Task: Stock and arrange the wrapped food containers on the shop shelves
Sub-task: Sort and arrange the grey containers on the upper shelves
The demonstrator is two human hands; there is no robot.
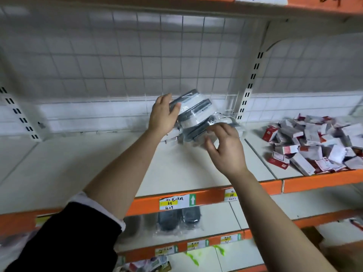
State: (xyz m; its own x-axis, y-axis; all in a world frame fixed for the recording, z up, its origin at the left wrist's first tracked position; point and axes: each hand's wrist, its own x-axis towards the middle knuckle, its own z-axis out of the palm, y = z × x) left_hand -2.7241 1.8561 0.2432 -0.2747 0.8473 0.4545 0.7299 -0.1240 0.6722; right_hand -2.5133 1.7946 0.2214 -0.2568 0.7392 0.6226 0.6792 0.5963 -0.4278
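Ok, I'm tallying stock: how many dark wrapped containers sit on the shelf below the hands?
2: the left container under the handwritten price label, the right container beside it. A blurred grey shape further left may be a third.

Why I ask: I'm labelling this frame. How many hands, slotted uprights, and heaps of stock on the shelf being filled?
hands: 2, left hand and right hand
slotted uprights: 2
stock heaps: 2, wrapped containers and red-and-white boxes
total: 6
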